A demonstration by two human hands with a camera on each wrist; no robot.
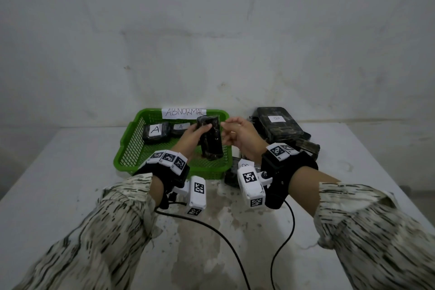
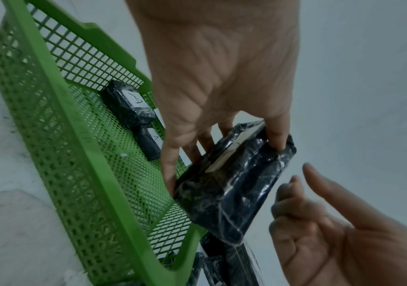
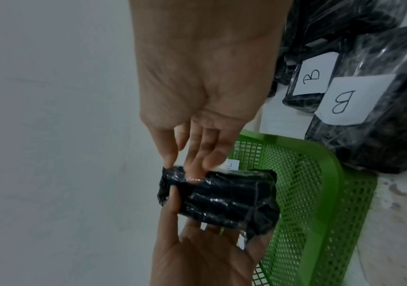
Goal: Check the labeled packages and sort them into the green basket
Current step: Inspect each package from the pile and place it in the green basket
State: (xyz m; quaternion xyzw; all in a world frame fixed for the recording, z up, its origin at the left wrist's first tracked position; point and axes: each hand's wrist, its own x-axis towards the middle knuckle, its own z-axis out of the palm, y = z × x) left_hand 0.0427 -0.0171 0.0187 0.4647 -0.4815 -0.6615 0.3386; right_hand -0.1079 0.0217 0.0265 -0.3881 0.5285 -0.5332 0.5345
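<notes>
Our left hand (image 1: 193, 135) pinches the black wrapped package (image 1: 211, 137) by its upper end, thumb on one face and fingers behind, holding it above the green basket (image 1: 131, 148) near the right wall. Our right hand (image 1: 237, 135) sits just beside it, fingers loosely curled and gripping nothing, so the left is the one to lower it. The package's long axis runs steeply up and down, its top tipped away from us; its label faces away in the head view and shows edge-on from the left wrist, unreadable. The basket floor lies directly below.
</notes>
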